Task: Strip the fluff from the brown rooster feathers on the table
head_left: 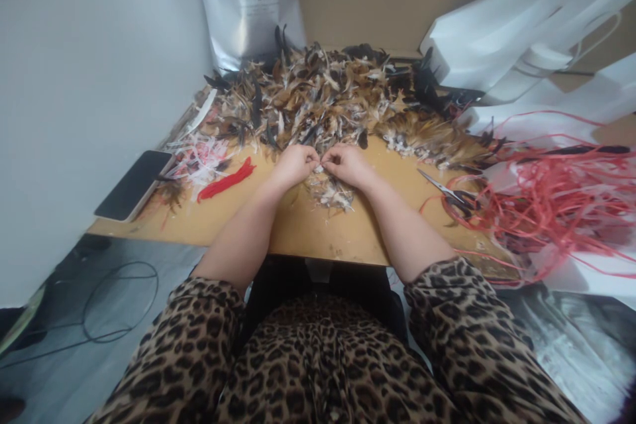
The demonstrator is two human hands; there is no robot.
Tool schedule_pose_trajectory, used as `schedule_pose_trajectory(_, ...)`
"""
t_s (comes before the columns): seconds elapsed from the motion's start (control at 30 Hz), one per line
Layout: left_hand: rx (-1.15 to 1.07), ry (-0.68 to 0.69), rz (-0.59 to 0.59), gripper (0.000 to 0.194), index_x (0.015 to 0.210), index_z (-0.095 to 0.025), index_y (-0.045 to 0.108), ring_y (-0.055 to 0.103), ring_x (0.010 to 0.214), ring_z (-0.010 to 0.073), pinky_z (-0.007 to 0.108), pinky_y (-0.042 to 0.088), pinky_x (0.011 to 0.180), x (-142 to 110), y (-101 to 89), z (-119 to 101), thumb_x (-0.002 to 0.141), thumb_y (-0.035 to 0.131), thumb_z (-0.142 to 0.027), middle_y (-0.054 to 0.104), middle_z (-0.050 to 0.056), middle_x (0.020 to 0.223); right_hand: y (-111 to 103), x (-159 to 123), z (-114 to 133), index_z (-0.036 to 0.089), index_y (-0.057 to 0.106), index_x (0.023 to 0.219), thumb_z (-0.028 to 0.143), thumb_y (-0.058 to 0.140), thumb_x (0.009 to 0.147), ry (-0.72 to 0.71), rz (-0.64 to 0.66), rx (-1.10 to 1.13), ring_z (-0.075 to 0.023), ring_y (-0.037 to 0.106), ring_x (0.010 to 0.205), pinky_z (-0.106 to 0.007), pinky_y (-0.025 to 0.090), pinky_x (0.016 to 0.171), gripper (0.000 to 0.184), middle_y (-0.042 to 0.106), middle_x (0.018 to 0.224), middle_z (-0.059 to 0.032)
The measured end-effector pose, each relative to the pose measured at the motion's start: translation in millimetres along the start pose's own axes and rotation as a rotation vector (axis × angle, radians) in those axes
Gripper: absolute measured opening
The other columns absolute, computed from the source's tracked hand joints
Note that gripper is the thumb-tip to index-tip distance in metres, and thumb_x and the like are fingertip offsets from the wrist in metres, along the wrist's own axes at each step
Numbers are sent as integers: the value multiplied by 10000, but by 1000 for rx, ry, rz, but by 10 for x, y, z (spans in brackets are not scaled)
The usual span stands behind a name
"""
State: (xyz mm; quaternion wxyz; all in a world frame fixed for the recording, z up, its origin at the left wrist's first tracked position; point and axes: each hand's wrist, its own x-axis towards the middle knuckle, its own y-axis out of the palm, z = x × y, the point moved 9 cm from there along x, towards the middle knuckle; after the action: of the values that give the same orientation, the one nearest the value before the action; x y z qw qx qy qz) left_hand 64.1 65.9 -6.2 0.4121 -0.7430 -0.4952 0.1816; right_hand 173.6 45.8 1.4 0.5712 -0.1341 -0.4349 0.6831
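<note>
Feathers (318,89) lie heaped just beyond our left hand (297,164) and right hand (348,164), both curled into near-pinches and almost meeting, a small feather clump (334,195) on their near side, though we cannot tell what they grip.

Brown feathers (308,89) (some black, some white), a red bundle (226,180), pinkish-red strands (561,192), 2 tan-and-black leopard-print sleeves (183,338).

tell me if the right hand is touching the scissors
Apart. The head view shows a strip of bare tabletop between the right hand and the scissors.
</note>
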Motion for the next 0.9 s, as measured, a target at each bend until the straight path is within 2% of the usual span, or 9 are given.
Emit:
schedule_pose_trajectory(0.2, 15, -20, 7, 152, 814, -153, 736, 588, 656, 140, 254, 416, 631, 0, -14, -8, 752, 623, -234, 703, 43, 733, -18, 1, -126, 159, 684, 757, 198, 566, 720, 51, -47, 135, -144, 579, 711, -255, 421, 688, 129, 678, 759, -27)
schedule_pose_trajectory(0.33, 30, -33, 5, 159, 820, -152, 741, 588, 657, 141, 255, 409, 626, -5, -26, -3, 750, 625, -236, 708, 48, 744, -27, 2, -183, 151, 678, 732, 196, 566, 703, 71, -65, 141, -139, 574, 687, -249, 418, 660, 124, 674, 740, -25)
schedule_pose_trajectory(0.47, 40, -23, -7, 162, 811, -160, 742, 587, 658, 137, 250, 402, 623, -8, -32, 6, 746, 614, -235, 706, 42, 740, -36, 9, -174, 147, 680, 722, 182, 573, 692, 41, -75, 129, -139, 575, 693, -253, 425, 676, 116, 667, 748, -31)
schedule_pose_trajectory(0.6, 27, -5, -17, 165, 799, -162, 739, 592, 663, 141, 251, 400, 621, -4, -21, 17, 741, 603, -235, 705, 41, 738, -3, 6, -121, 153, 710, 798, 188, 598, 696, 19, -39, 87, -144, 569, 695, -264, 427, 688, 155, 650, 763, -36)
schedule_pose_trajectory(0.73, 28, -6, -15, 172, 811, -163, 742, 599, 674, 146, 253, 406, 630, 3, -7, 29, 739, 597, -223, 710, 44, 750, 22, -2, -59, 164, 713, 787, 173, 599, 701, 11, -8, 30, -156, 553, 714, -274, 421, 707, 143, 630, 738, -34)
schedule_pose_trajectory(0.9, 25, -28, -10, 163, 814, -157, 747, 595, 664, 144, 256, 408, 632, -2, -22, 21, 743, 624, -237, 711, 49, 750, -9, 2, -87, 154, 699, 757, 174, 579, 702, 15, -43, 66, -151, 561, 713, -266, 418, 694, 133, 654, 739, -37)
